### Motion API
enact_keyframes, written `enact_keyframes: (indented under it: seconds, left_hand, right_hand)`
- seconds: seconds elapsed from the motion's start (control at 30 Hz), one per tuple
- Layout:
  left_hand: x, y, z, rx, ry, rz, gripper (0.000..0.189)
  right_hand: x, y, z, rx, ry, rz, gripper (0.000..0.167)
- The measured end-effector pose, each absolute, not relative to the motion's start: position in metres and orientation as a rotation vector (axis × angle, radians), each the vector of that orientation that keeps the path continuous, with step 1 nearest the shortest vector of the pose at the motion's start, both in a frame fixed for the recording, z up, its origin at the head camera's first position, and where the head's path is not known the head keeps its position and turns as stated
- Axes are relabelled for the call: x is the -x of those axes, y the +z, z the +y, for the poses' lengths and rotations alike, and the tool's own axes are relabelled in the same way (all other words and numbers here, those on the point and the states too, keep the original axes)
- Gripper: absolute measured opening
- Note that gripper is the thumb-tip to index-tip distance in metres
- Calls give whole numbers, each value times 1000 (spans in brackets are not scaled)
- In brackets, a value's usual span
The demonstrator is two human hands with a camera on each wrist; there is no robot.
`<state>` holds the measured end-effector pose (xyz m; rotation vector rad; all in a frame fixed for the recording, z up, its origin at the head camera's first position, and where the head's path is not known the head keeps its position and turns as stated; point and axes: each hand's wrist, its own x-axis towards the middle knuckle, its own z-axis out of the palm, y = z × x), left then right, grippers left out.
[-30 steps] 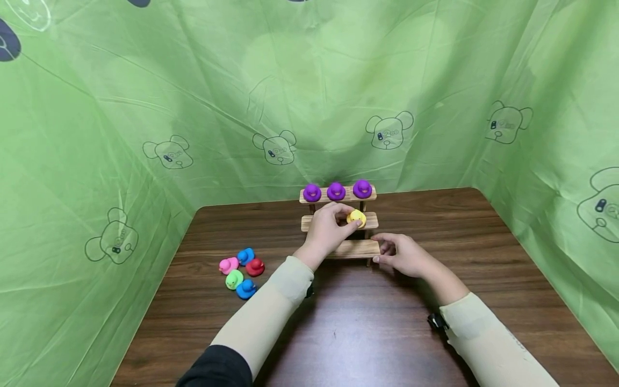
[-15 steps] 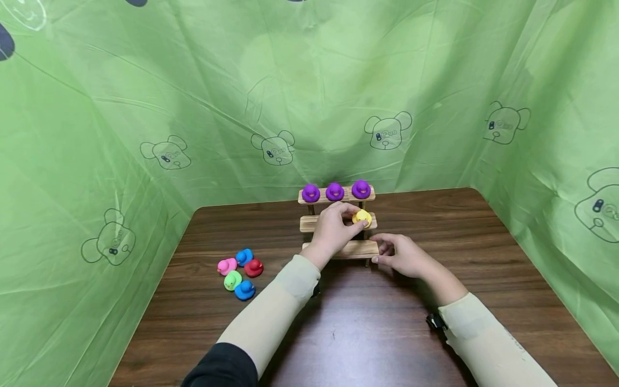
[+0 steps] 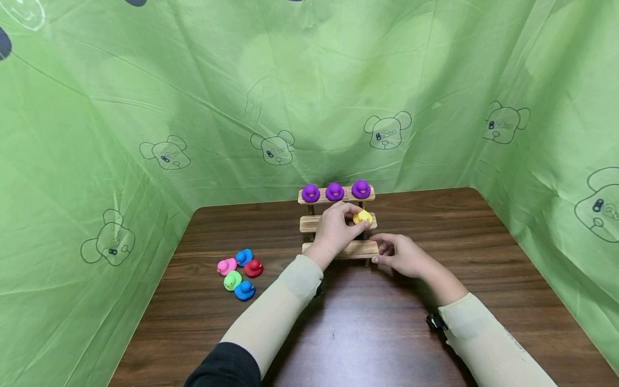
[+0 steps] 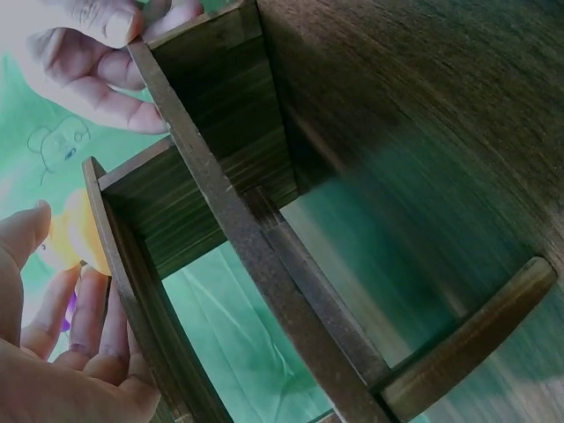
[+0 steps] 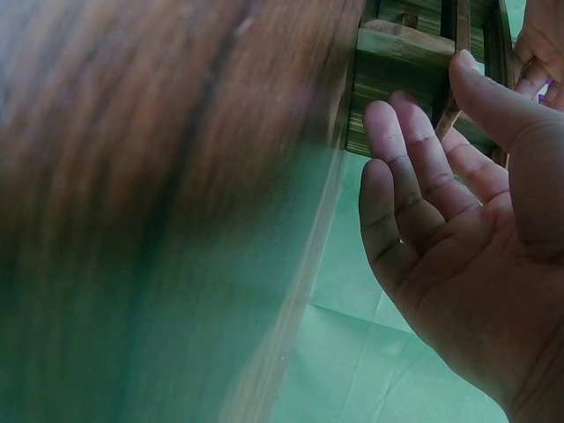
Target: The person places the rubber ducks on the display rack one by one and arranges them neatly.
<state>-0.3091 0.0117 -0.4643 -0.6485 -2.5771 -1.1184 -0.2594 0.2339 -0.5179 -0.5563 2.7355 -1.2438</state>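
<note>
A three-tier wooden display stand (image 3: pixel 355 248) stands near the table's back edge. My left hand (image 3: pixel 335 230) reaches over it and pinches a yellow rubber duck (image 3: pixel 362 217) at the right end of the middle shelf. In the left wrist view, that duck (image 4: pixel 75 233) shows between thumb and fingers, right at the shelf's edge. My right hand (image 3: pixel 401 255) grips the right end of the lowest shelf; the right wrist view has its thumb on the stand's edge (image 5: pixel 449 115). Three purple rubber ducks (image 3: pixel 335 192) sit in a row on the top shelf.
Left of the stand, a loose group of small ducks lies on the dark wooden table (image 3: pixel 338 333): a pink one (image 3: pixel 227 266), a red one (image 3: pixel 253 267), a green one (image 3: pixel 232 280) and two blue ones (image 3: pixel 244 290). Green cloth (image 3: pixel 309 107) hangs behind and at both sides.
My left hand has moved the yellow duck slightly right along the middle shelf to its right end. My right hand has kept its grip on the stand.
</note>
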Motion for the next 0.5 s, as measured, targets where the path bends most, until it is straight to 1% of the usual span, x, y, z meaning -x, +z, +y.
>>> enact_keyframes:
  seconds: [0.27, 0.5]
  left_hand:
    - [307, -463, 12, 651, -1109, -2577, 36]
    - [308, -465, 10, 688, -1121, -2548, 43]
  right_hand:
    - [259, -517, 234, 549, -1227, 2745, 53]
    - [259, -517, 233, 549, -1229, 2745, 54]
